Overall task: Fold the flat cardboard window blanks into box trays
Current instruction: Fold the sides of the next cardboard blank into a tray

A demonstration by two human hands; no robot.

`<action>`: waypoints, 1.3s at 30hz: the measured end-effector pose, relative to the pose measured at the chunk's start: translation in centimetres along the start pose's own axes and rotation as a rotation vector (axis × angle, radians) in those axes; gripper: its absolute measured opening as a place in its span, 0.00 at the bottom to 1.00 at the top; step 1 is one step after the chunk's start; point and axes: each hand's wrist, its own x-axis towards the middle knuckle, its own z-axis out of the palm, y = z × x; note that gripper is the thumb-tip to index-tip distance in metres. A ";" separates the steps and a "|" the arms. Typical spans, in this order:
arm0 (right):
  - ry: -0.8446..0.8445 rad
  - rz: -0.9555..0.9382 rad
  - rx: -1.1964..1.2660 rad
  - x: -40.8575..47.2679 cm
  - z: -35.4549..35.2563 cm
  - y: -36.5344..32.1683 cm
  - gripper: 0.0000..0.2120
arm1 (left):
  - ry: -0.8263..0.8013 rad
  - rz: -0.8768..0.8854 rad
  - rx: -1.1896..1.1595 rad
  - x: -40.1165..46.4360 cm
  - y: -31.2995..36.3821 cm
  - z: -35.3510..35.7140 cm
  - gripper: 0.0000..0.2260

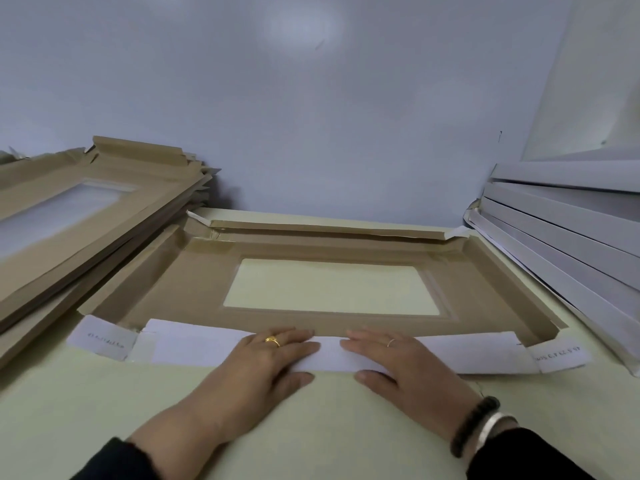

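The cardboard window blank (322, 271) lies brown side up on the pale counter (86, 403), near its far edge against the grey wall (311, 116). Its rectangular window opening (329, 285) shows the counter through it. The far flap (325, 228) and the two side flaps stand partly raised, while the near flap (325, 353) is turned outward toward the person, white side up, with printed tabs at both ends.

Both hands rest flat on that near flap, side by side at its middle. The left hand (266, 362), wearing a gold ring, has its fingers straight and pressing down, the thumb on the counter just below the flap. The right hand (391, 362), with a thin ring and bracelets at the wrist, lies likewise, fingers spread flat.

A stack of brown blanks (86, 216) sits at the counter's left edge. A stack of white folded trays (571, 230) leans at the right edge.
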 end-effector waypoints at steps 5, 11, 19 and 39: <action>0.013 0.094 0.097 -2.4 -2.1 2.7 0.20 | 0.046 -0.056 -0.137 -1.7 -2.7 -1.7 0.19; 0.096 0.238 0.121 -5.8 -4.3 5.5 0.19 | 0.134 -0.132 -0.158 -4.2 -6.1 -3.5 0.16; 0.247 0.353 0.103 -7.9 -5.5 7.3 0.07 | 0.226 -0.184 -0.017 -6.4 -8.7 -5.4 0.08; 0.283 0.581 -0.326 -5.2 -5.1 9.3 0.08 | 0.258 -0.644 0.266 -3.8 -10.0 -5.1 0.11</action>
